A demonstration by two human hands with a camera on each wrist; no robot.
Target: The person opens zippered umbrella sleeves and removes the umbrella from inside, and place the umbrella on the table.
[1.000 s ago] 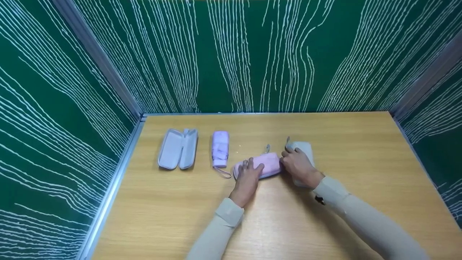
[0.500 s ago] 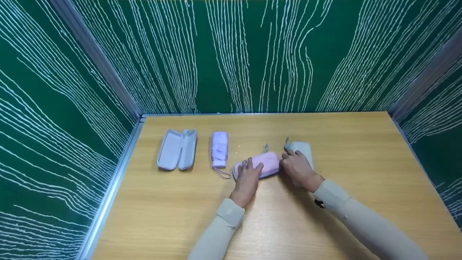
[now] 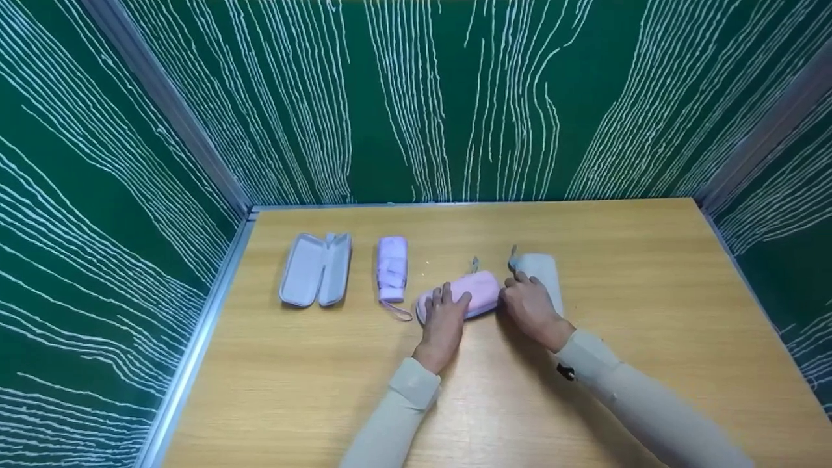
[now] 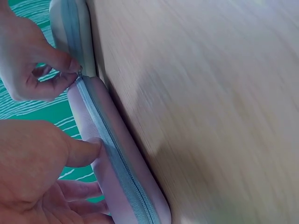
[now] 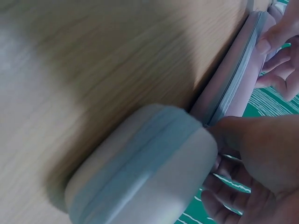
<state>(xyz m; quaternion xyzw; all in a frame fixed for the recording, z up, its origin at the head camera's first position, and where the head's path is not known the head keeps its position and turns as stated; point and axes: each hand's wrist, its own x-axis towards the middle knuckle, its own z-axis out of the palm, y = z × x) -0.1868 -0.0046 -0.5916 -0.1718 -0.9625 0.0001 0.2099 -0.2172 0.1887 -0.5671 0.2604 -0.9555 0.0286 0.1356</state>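
A pink zip case lies on the table, its grey zipper running along the near side. My left hand holds the case, thumb against its side and fingers over the top. At the case's right end, my right hand pinches the small zipper pull between thumb and forefinger. In the left wrist view the zipper looks closed along its visible length. A pale zip case with a light blue band lies just right of the pink one, partly hidden by my right hand and wrist.
To the left, a folded lilac umbrella lies with its wrist strap toward me. Farther left, an open grey hard case shows its two lined halves. Green walls with white lines enclose the wooden table.
My right hand has shifted slightly toward me at the pink case's right end. My left hand keeps its hold; the whole head view has drifted a little.
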